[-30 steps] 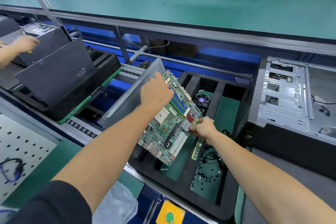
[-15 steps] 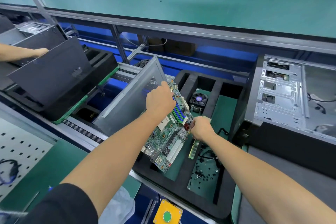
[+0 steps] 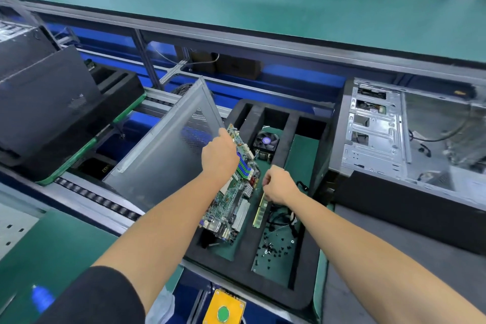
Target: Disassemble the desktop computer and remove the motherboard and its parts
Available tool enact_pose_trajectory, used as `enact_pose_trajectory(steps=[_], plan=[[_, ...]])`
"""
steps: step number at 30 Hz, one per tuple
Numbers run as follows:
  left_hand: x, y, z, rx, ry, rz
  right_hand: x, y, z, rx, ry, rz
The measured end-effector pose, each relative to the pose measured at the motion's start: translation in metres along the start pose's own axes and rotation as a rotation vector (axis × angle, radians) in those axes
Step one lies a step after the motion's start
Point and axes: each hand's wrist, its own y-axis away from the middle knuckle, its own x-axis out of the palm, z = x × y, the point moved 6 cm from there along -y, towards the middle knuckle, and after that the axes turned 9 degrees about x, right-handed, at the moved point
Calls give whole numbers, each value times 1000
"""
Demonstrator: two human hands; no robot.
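**Board tilted on edge over the tray – a slip is the main risk**

The black foam tray with long slots [image 3: 310, 294] holds the green motherboard with blue memory slots [image 3: 231, 200], standing steeply on its lower edge. The left hand [image 3: 219, 156] has its fingers clamped on the upper edge; if that hold loosens, the board could topple onto the green memory stick [image 3: 260, 209]. The right hand [image 3: 277, 187] is curled beside the board; whether it pinches anything I cannot tell
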Motion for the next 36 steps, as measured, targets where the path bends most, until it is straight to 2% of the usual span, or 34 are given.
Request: enact_pose_trajectory(steps=[7, 15, 23, 31, 34, 36], plan=[[24, 2, 1, 14, -18, 60, 4, 1, 3, -11, -3, 53], [33, -7, 2, 31, 44, 35, 20, 5, 3, 1, -6, 135], [42, -9, 41, -90, 172, 205, 19, 3, 4, -1, -22, 122], [43, -7, 45, -133, 262, 297, 23, 5, 11, -20, 3, 106], [40, -4, 45, -151, 311, 283, 23, 8, 10, -13, -18, 127], [29, -3, 38, -116, 237, 182, 22, 10, 8, -14, -33, 125]])
